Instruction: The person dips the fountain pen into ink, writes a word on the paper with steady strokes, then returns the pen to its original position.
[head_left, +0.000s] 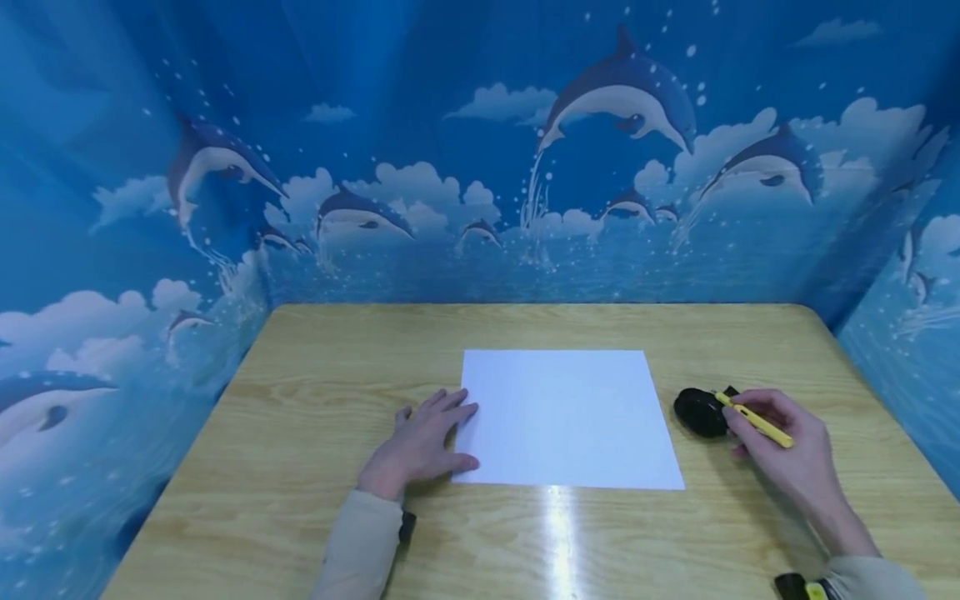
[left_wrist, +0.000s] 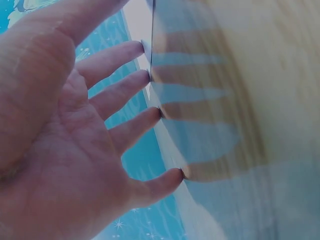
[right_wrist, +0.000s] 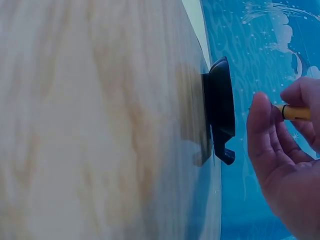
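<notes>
A white sheet of paper (head_left: 562, 421) lies flat on the wooden table. My left hand (head_left: 420, 446) rests at its left edge, fingers spread, with the thumb and a fingertip over the paper. In the left wrist view the straight fingertips (left_wrist: 152, 114) touch down on the surface. To the right of the sheet, my right hand (head_left: 787, 442) pinches a slim yellow pen (head_left: 761, 425) between thumb and fingers, its narrow end pointing up and left. Beside that hand sits a rounded black object (head_left: 701, 412) with a small hooked part (right_wrist: 227, 156); the pen's end overlaps it in the head view.
The wood-grain table (head_left: 322, 400) reflects a bright strip of light at its front. Blue curtains (head_left: 450, 92) printed with dolphins and clouds hang behind and at both sides of it. Straps with dark devices (head_left: 791, 586) sit on the wrists.
</notes>
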